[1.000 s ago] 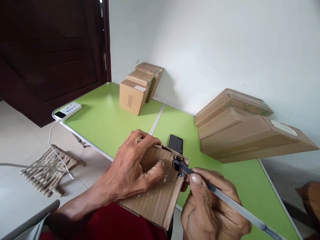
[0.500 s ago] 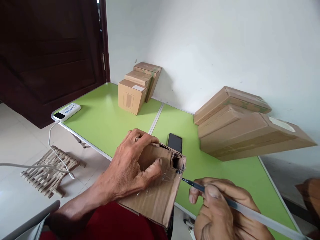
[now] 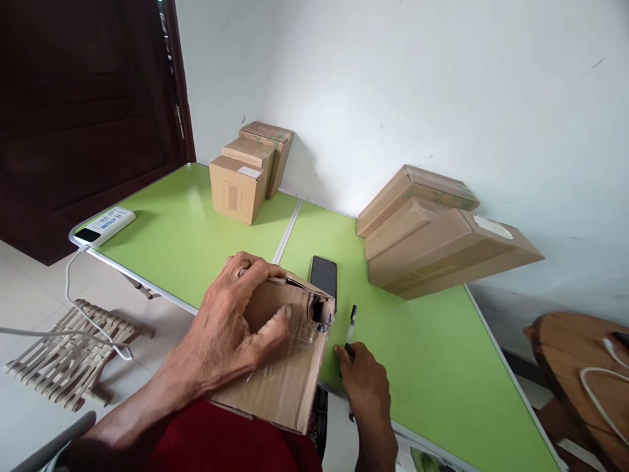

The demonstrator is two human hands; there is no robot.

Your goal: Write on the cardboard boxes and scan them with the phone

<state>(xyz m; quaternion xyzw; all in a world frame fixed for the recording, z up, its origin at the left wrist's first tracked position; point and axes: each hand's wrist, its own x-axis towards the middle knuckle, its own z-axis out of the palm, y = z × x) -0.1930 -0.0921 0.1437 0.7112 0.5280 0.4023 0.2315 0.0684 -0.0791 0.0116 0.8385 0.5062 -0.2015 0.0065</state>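
Note:
My left hand (image 3: 236, 321) grips a worn cardboard box (image 3: 289, 393), its thumb on the top face and its fingers over the far edge. A ragged dark hole (image 3: 319, 310) shows near the box's right corner. To the right of the box, my right hand (image 3: 363, 377) is low at the green table's surface, fingers closed around the dark part of a pen (image 3: 352, 326). The pen's clear barrel and black end point away from me. A dark phone (image 3: 324, 274) lies just beyond the box, partly covered by its corner.
Three cardboard boxes (image 3: 234, 193) stand at the back left of the green table (image 3: 171, 216), and more boxes (image 3: 442, 255) at the right by the wall. A white device (image 3: 105, 226) with a cable lies at the left corner. A woven stool (image 3: 63, 354) and round wooden table (image 3: 580, 367) flank it.
My right hand has moved away from the box's hole, down to the table, with the pen now pointing the other way. The view has shifted right; my left hand still holds the box.

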